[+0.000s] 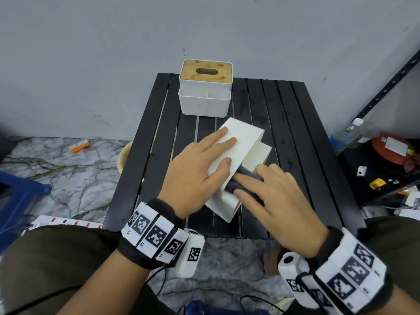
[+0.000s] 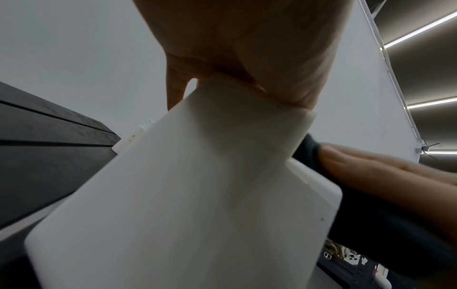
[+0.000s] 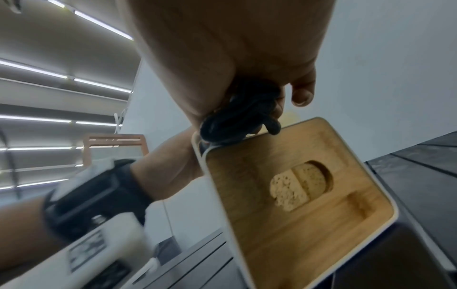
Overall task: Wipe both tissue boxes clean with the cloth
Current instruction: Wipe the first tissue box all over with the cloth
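Note:
A white tissue box (image 1: 241, 137) lies tipped on its side in the middle of the black slatted table (image 1: 295, 133). My left hand (image 1: 197, 169) presses flat on its upturned white side (image 2: 185, 195) with straight fingers. Its wooden lid (image 3: 284, 195) with the oval slot faces right. My right hand (image 1: 272, 196) grips a bunched dark grey cloth (image 1: 246, 172) and holds it against the lid's upper rim; the cloth (image 3: 237, 119) is wadded under the palm. The second tissue box (image 1: 204, 103), white with a wooden lid, stands upright at the table's far edge.
A grey wall rises just behind the table. On the right, a black shelf holds a plastic bottle (image 1: 350, 133), a red container (image 1: 391, 148) and small parts. A blue crate (image 1: 13, 201) and a white power strip (image 1: 68, 221) lie on the marble floor, left.

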